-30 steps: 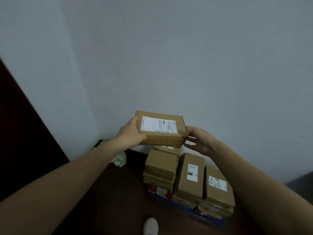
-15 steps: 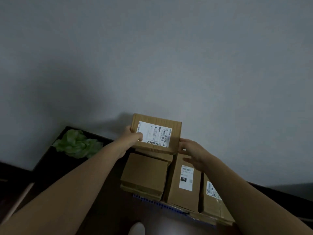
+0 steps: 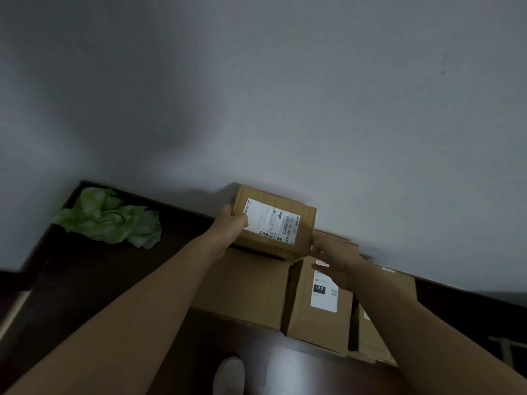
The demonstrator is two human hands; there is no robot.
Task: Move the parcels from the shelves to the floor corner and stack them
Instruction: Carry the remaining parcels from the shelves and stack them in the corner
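Bearing "A03 030", the parcel [image 3: 302,223] sits in the left hand [image 3: 232,223].

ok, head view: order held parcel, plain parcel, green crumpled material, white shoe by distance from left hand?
1. held parcel: in the left hand's grip, at its left edge.
2. plain parcel: directly below the hand, on the stack.
3. green crumpled material: off to the left.
4. white shoe: bottom edge, farthest.
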